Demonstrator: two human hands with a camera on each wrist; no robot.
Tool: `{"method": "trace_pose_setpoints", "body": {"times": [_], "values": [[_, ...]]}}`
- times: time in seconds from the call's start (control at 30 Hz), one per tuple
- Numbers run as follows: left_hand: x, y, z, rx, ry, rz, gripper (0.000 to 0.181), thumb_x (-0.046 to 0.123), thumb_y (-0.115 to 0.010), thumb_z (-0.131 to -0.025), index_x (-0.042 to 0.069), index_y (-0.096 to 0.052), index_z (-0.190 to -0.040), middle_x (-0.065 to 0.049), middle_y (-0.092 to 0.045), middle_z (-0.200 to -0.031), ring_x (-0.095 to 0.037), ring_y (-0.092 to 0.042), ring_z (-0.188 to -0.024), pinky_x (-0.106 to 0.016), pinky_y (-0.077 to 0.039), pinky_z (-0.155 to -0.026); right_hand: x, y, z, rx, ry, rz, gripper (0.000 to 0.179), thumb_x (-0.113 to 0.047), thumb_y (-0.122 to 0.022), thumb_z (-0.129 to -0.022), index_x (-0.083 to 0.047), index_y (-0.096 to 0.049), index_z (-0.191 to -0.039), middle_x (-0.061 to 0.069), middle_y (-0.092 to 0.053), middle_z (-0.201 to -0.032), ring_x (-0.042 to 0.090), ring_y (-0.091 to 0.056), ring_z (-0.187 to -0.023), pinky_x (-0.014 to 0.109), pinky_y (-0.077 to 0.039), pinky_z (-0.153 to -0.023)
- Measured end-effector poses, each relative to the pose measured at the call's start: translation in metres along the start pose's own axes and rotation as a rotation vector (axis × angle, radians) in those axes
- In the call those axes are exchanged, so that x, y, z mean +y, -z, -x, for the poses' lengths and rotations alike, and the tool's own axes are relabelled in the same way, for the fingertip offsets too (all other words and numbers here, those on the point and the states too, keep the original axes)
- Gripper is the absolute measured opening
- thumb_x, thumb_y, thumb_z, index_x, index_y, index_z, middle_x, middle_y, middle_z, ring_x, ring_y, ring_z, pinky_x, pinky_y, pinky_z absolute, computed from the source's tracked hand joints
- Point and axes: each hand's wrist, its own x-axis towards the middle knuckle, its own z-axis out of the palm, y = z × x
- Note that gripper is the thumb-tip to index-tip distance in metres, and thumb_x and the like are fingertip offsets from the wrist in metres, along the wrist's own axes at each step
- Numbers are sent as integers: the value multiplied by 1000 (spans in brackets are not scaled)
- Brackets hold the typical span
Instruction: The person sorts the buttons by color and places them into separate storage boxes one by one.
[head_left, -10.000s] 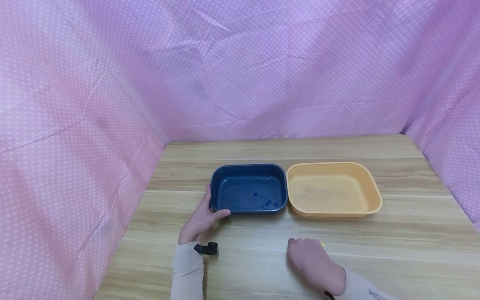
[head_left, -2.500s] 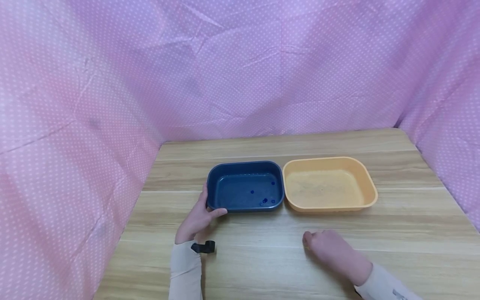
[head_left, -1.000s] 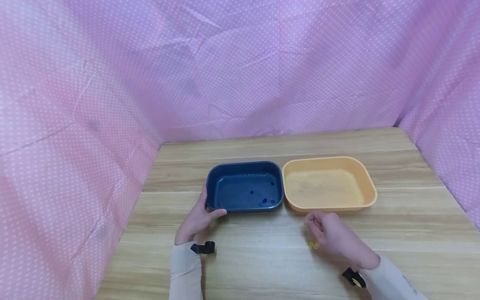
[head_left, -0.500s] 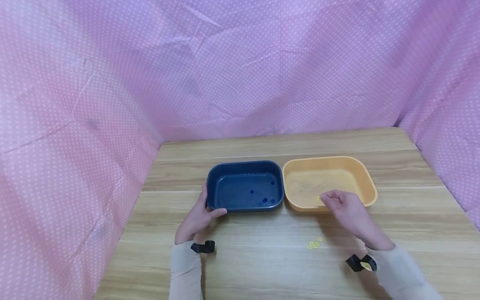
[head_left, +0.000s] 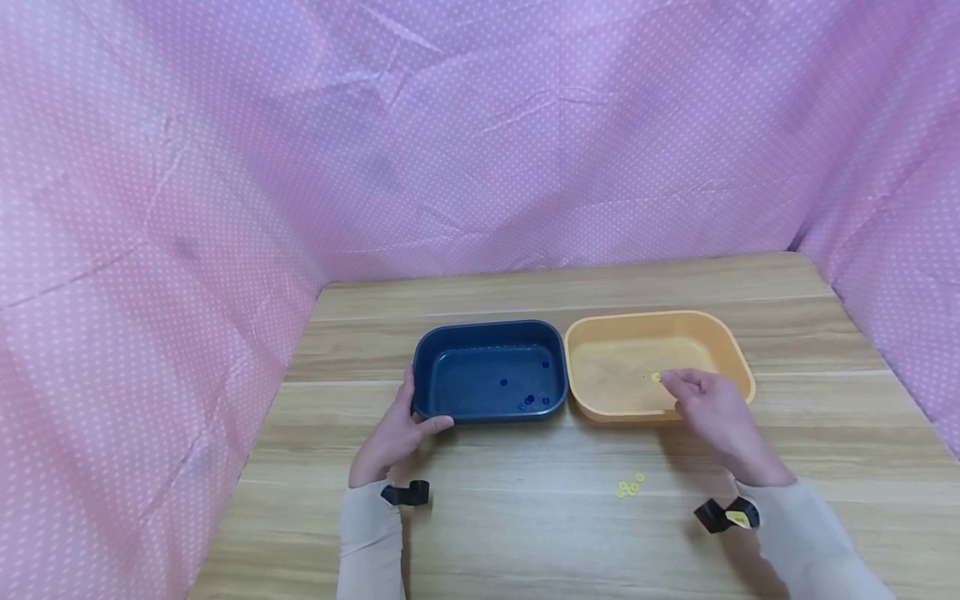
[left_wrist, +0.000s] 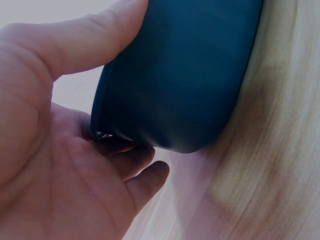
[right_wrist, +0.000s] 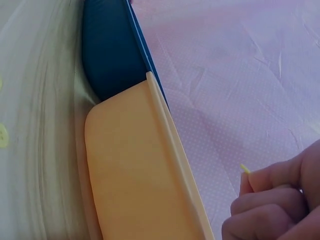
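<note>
As a small yellow button (head_left: 656, 377) is pinched between the thumb and forefinger of the right hand (head_left: 723, 421), it is held over the interior of the orange tub (head_left: 611, 371), above its rim. The remaining fingers of that hand are folded inward. The button, thin and flat, is seen nearly edge-on in the right wrist view. The orange tub is formed as a shallow rectangle with rounded corners, smooth matte walls and a faintly smudged floor.

Directly left of the orange tub, its end touching or nearly so, a navy tub (head_left: 472, 383) of similar rounded shape is set, its smooth wall softly sheened. Its corner farthest from the orange tub on the near side is gripped by the left hand (head_left: 393, 442), the thumb laid along the front and the fingers around the left end; how firmly cannot be told. On the navy floor, mostly toward the orange tub, small dark-blue round pieces (head_left: 530, 400) are scattered.

In front of the orange tub, loose yellow buttons (head_left: 633, 489) are clustered on the surface (head_left: 510, 517), which is streaked with pale wood grain. Behind the orange tub, creased pink cloth (head_left: 480, 150) is patterned with white dots.
</note>
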Motion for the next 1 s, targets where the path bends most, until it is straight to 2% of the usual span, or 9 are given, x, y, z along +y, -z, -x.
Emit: {"method": "trace_pose_setpoints", "body": {"times": [0.13, 0.23, 0.33, 0.63, 0.87, 1.0], "values": [[0, 0, 0, 3, -1, -3, 113, 32, -76, -86, 29, 14, -154, -7, 1, -163, -33, -10, -147, -55, -21, -113, 1, 3, -2, 15, -25, -58, 71, -54, -45, -98, 7, -52, -132, 0, -50, -67, 15, -49, -67, 27, -42, -54], [1, -1, 0, 1, 3, -9, 113, 33, -76, -85, 28, 14, -154, -7, 1, -163, -33, -9, -147, -55, -19, -113, 3, 5, -2, 13, -38, -131, 69, -52, -48, -98, 7, -51, -133, -8, -36, -54, 11, -38, -51, 29, -35, -44], [1, -1, 1, 0, 8, -14, 114, 34, -76, -85, 27, 15, -154, -6, 2, -163, -33, -9, -147, -54, -19, -114, 6, 7, -2, 20, -41, -195, 68, -51, -49, -98, 8, -50, -133, -10, -33, -53, 9, -35, -47, 29, -32, -42], [0, -1, 1, 2, 17, -21, 114, 35, -75, -85, 25, 14, -154, -5, 2, -163, -32, -7, -147, -53, -16, -114, 9, 8, -1, 61, -42, -300, 70, -49, -52, -97, 11, -46, -133, -10, -31, -52, 7, -31, -43, 30, -29, -36], [0, -2, 1, 2, 8, -8, 114, 34, -76, -85, 26, 14, -154, -4, 3, -163, -32, -7, -148, -52, -16, -115, 8, 12, -1, 74, -54, -349, 71, -48, -53, -97, 11, -43, -134, -11, -31, -53, 7, -31, -44, 30, -29, -38], [0, -2, 1, 3, 5, -7, 113, 33, -76, -85, 25, 14, -155, -4, 2, -163, -32, -7, -147, -52, -17, -114, 9, 13, -2, 92, -52, -412, 64, -45, -56, -97, 9, -46, -129, -10, -32, -54, 7, -32, -45, 30, -29, -39]]}}
